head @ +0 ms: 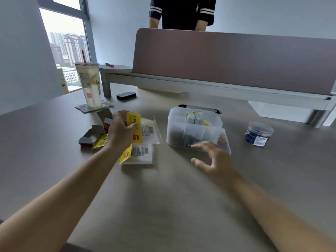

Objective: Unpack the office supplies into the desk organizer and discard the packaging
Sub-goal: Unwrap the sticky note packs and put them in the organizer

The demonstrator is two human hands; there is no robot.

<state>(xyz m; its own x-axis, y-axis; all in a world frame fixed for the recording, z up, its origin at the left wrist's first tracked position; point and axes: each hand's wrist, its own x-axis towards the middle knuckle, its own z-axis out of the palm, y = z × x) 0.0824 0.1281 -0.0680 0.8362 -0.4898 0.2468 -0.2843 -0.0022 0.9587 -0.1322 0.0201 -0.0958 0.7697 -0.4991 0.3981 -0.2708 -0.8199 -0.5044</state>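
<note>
A translucent desk organizer [174, 131] stands mid-table with pastel sticky-note blocks [193, 117] and dark small items in its compartments. My left hand [121, 132] grips a clear plastic package with a yellow label [135, 129], held just above the table left of the organizer. A second clear package with a yellow label [139, 154] lies flat beneath it. My right hand [211, 160] hovers open, fingers spread, just in front of the organizer and holds nothing. Another clear wrapper [224, 140] lies against the organizer's right front corner.
Opened grey and red cardboard boxes [94, 136] lie left of my left hand. A tall drink cup with a straw [90, 86] stands on a coaster at the back left, a black case [126, 95] beside it. A round clear jar [258, 133] sits right. A person [181, 12] stands behind the partition.
</note>
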